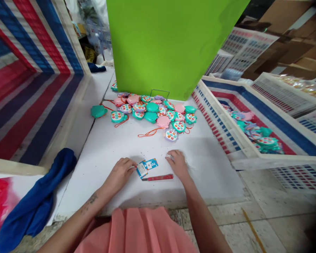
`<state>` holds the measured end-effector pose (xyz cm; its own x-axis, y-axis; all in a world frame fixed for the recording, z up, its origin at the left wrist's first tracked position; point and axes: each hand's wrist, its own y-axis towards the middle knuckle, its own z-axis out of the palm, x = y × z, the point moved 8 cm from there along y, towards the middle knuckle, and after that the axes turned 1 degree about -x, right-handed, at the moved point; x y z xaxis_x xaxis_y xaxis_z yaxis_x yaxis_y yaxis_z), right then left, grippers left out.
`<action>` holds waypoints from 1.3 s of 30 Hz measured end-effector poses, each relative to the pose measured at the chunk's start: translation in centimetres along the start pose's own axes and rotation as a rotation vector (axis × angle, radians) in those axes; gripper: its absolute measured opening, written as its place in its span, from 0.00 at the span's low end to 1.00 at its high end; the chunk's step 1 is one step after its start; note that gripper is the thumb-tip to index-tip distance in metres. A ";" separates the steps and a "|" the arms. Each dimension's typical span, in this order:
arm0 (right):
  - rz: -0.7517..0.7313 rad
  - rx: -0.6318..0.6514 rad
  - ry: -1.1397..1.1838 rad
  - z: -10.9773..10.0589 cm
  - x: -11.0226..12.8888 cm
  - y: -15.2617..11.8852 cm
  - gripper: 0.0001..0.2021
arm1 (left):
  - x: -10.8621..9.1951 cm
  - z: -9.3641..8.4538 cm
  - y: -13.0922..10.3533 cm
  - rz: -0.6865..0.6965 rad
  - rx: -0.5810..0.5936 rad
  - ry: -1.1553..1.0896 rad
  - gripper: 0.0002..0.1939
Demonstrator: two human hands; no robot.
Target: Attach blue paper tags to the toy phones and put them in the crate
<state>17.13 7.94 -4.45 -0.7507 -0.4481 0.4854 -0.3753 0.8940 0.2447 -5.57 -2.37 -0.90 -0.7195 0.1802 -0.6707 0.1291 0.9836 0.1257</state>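
My left hand [123,171] is low over the white table, its thumb and fingertips closed at the left edge of a blue and white cardboard tag [141,170]. A second blue tag [152,163] lies partly under that one. Just below them rests a red-handled cutter [160,177], blade pointing left. My right hand [178,163] is on the table to the right of the tags, fingers curled in; what they hold, if anything, is too small to make out. Thin white strands [191,166] stick out beside this hand, and tiny dark specks lie near the tags.
Several fish-shaped toys [163,122] with orange cords are piled before a green panel [168,45]. A crate [263,161] with more toys stands right. A striped-lined crate [39,116] stands on its side at left, with a blue cloth [46,196] by it.
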 end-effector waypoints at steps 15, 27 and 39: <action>-0.183 0.072 0.165 2.1 7.4 -0.3 0.06 | -1.9 2.9 4.9 0.020 0.026 0.006 0.09; -0.316 0.025 0.175 1.2 11.3 0.6 0.10 | -2.7 -0.6 4.0 0.106 -0.116 0.182 0.09; 0.270 -0.113 0.840 0.9 3.8 1.2 0.06 | 1.4 -2.4 2.5 -0.064 -0.163 0.016 0.11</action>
<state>13.35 7.35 -3.09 -0.1424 -0.1153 0.9831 -0.1538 0.9837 0.0931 -7.87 0.32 0.27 -0.7336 0.1157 -0.6696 -0.0291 0.9792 0.2010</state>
